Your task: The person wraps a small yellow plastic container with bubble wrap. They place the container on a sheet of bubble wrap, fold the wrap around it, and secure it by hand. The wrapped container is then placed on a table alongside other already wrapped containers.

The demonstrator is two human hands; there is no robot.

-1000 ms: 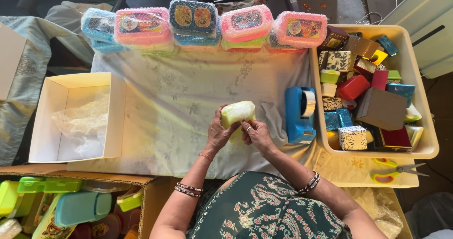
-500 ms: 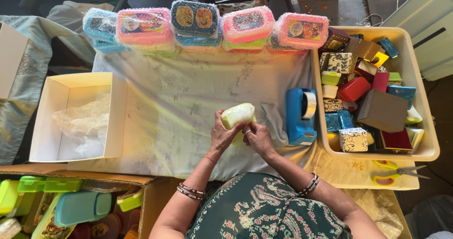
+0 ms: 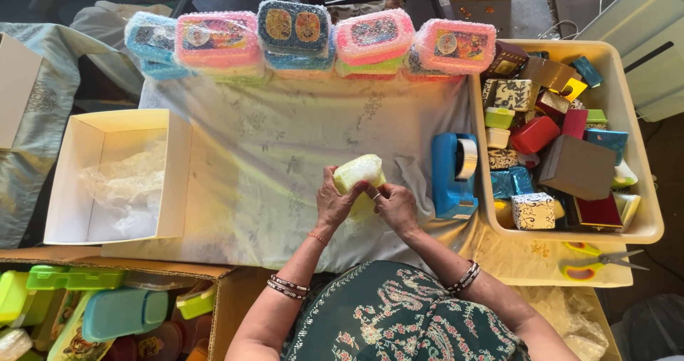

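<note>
While the left hand (image 3: pixel 333 203) cups a bubble-wrapped yellow box (image 3: pixel 358 174), the right hand (image 3: pixel 396 206) pinches its wrap (blue tape dispenser (image 3: pixel 453 174) just beside).

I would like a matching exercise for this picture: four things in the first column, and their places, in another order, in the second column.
Things:
1. tape dispenser
2. scissors
3. white box
4. pale wrapped item

Places:
A. between both hands, over the cloth
B. left side of the table, open, with clear plastic inside
C. near the table's right front edge, below the beige bin
D. just left of the beige bin

Pairs: 1-D, 2-C, 3-B, 4-A
</note>
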